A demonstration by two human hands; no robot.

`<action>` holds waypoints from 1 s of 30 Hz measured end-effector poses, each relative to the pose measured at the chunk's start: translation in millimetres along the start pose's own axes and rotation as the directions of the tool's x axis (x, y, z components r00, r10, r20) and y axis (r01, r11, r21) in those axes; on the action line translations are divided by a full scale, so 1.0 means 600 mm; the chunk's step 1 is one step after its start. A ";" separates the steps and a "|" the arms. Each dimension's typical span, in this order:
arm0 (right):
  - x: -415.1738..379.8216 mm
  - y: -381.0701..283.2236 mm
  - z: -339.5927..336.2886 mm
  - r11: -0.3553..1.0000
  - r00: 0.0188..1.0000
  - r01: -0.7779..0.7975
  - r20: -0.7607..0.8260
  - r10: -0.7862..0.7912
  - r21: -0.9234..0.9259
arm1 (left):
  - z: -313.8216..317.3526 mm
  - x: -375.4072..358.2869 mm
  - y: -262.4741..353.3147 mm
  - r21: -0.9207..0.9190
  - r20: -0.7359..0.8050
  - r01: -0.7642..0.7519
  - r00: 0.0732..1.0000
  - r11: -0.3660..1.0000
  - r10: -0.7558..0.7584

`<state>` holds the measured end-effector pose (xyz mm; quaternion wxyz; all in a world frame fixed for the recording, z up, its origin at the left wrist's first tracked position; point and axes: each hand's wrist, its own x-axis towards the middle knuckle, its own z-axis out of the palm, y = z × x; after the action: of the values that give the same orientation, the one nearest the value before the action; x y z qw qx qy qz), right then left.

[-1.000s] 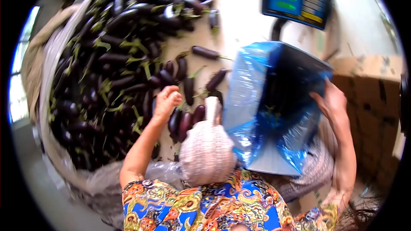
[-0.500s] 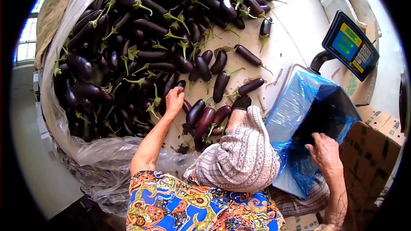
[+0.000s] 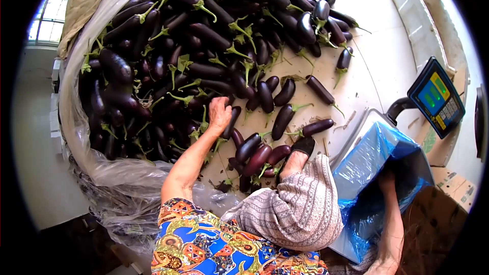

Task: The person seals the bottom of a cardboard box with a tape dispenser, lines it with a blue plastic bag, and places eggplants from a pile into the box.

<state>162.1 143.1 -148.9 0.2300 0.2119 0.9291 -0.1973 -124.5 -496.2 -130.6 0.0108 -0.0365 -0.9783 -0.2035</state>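
My left hand point(image 3: 220, 114) reaches into the near edge of a big heap of dark purple eggplants point(image 3: 209, 35). Its fingers are curled down around an eggplant that the hand mostly covers. Right beside it lies another eggplant point(image 3: 232, 122). My right hand point(image 3: 387, 179) is down inside a crate lined with blue plastic point(image 3: 356, 160); shadow hides its fingers and anything they may hold. Several loose eggplants, one of them reddish purple point(image 3: 257, 160), lie on the floor between my left arm and my foot point(image 3: 304, 145).
A scale display point(image 3: 437, 97) with green digits stands behind the crate on a dark post. Clear plastic sheeting point(image 3: 122, 173) borders the heap at left and front. Cardboard boxes point(image 3: 453, 186) are at the right. Stem scraps litter the pale floor point(image 3: 367, 71).
My right hand has gone from above the crate's opening down into its dark interior. My left hand has shifted slightly farther into the heap and curled. The whole view has swung left.
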 end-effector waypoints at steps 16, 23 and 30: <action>0.005 -0.047 -0.007 0.969 0.993 -0.063 0.079 0.084 -0.238 | -0.104 0.227 -0.041 0.825 0.265 -0.410 0.888 0.388 0.375; -0.093 -0.184 -0.155 0.995 0.991 0.090 0.097 -0.093 0.035 | -0.112 0.239 -0.004 0.795 0.448 -0.505 0.862 0.336 0.237; -0.198 -0.273 -0.324 0.842 0.957 0.007 0.242 -0.163 0.539 | -0.151 0.239 -0.031 0.625 0.531 -0.598 0.797 0.502 0.288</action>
<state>111.7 60.9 114.8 0.2812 0.1955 0.8047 -0.4850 -268.3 -539.7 -50.0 -0.1007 -0.3191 -0.9077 0.2530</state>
